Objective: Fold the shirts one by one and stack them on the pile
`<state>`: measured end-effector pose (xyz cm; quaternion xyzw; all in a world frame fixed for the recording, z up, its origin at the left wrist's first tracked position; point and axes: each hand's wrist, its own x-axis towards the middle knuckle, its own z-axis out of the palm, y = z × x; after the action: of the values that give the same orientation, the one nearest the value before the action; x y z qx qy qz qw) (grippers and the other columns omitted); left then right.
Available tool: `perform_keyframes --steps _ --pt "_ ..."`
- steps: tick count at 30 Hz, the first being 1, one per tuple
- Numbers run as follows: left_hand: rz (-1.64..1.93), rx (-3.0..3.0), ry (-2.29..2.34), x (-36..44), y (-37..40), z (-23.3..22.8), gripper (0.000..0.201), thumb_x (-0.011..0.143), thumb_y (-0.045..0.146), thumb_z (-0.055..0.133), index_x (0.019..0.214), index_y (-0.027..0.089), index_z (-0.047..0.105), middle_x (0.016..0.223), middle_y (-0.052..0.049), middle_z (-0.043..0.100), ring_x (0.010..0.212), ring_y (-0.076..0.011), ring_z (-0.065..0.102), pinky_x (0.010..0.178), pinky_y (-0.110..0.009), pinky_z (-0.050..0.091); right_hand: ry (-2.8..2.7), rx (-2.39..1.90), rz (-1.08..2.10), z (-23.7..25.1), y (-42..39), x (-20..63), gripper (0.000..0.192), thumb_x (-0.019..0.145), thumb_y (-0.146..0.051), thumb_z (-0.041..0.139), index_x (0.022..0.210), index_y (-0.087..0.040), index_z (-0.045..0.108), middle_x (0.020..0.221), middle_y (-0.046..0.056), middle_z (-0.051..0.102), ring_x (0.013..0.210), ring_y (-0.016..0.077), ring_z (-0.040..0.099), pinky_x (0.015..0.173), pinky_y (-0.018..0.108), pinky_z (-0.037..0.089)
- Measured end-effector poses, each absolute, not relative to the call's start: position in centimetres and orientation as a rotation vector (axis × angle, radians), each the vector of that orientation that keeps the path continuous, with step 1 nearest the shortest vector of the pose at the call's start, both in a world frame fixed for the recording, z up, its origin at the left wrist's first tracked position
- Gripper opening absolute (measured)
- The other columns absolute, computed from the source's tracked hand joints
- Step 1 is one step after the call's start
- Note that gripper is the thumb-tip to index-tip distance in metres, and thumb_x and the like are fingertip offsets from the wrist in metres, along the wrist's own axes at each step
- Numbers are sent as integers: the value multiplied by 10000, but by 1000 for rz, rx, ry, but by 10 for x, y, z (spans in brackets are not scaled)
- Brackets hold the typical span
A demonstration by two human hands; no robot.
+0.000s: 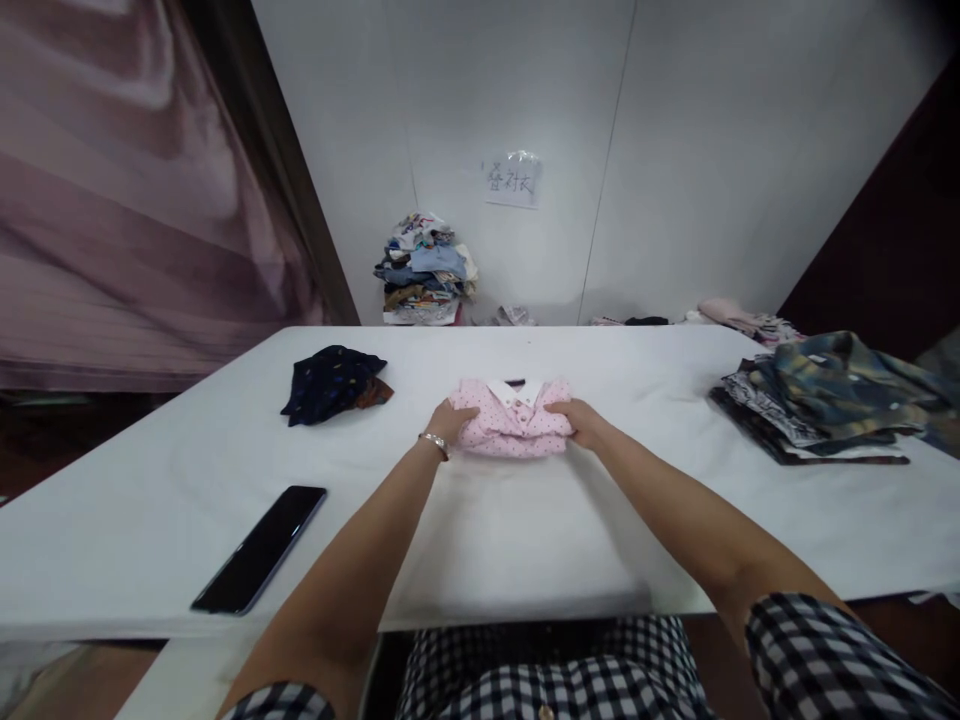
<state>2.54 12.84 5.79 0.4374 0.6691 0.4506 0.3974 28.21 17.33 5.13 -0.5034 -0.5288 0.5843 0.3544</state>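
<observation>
Pink shirt [514,420] looks folded small, collar up – left hand [450,422] and right hand [577,420] clasp its sides; unfolded pile [817,400] waits at right

A paper sign [512,181] on the wall reads "叠衬衣".

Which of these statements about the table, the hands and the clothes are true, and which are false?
1. Both hands grip the folded pink shirt. True: left hand and right hand hold its two sides.
2. The phone lies to the right of the person. False: it lies to the left.
3. A dark folded garment lies left of the pink shirt. True.
4. The pile of clothes on the table's right is pink. False: it is blue, grey and patterned.
</observation>
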Motion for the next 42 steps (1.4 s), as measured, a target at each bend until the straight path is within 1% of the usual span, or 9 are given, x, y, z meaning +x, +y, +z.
perform_keyframes --steps 4,8,11,14,18,23,29,36,42 --pt "1093 1112 1813 22 136 60 624 668 342 753 1218 144 535 1222 -155 622 1080 -265 609 885 -348 487 -1462 -1505 1289 63 186 289 466 756 -339 649 1170 -137 578 1138 146 661 987 254 650 776 354 550" --pt "1039 1068 1988 20 130 51 854 636 383 775 1347 95 399 1422 -243 405 1304 -360 399 1048 -443 346 -1543 -1716 1037 54 192 300 560 673 -283 723 1191 -126 576 1254 197 577 1199 344 510 977 464 423" --pt "1049 1360 2084 24 125 47 760 761 439 655 1384 115 363 1495 -197 307 1379 -315 283 1121 -423 245 -1656 -1687 834 45 194 302 558 754 -305 639 1282 -170 521 1403 137 456 1322 299 379 1104 456 272" --pt "882 1863 2116 38 121 45 613 869 442 503 1379 124 386 1499 -168 315 1388 -285 269 1128 -452 225 -1850 -1514 619 40 190 293 463 838 -317 521 1277 -171 538 1443 103 412 1362 247 316 1135 416 226" --pt "533 2435 1796 53 114 38 507 849 430 551 1301 206 505 1481 -109 371 1366 -284 309 1115 -519 213 -2277 -1086 304 27 170 283 451 848 -385 529 1246 -178 572 1351 134 507 1286 268 417 1085 454 309" --pt "461 2509 1752 42 111 28 299 906 368 479 1148 279 630 1314 -40 578 1257 -252 459 1110 -541 184 -2428 -1040 163 17 155 296 440 854 -322 529 1269 -181 556 1368 133 493 1266 263 434 1043 426 345" --pt "479 2412 1789 31 114 23 345 953 339 372 1202 283 603 1323 -20 572 1284 -235 440 1119 -557 139 -2431 -1217 177 38 155 289 348 875 -153 412 1114 -224 654 1175 74 646 1115 211 555 932 341 401" --pt "299 2651 1672 19 99 19 355 935 269 404 1243 316 573 1360 -22 536 1295 -247 429 1120 -601 32 -2665 -1268 177 15 133 284 417 822 -116 458 1202 -186 616 1317 103 558 1216 229 489 975 366 379" --pt "390 2656 1768 29 102 34 471 914 534 377 1266 282 564 1380 -66 514 1326 -299 379 1106 -634 29 -2489 -1257 233 49 140 272 357 866 -267 457 1166 -193 637 1325 101 550 1260 243 450 1028 382 336"
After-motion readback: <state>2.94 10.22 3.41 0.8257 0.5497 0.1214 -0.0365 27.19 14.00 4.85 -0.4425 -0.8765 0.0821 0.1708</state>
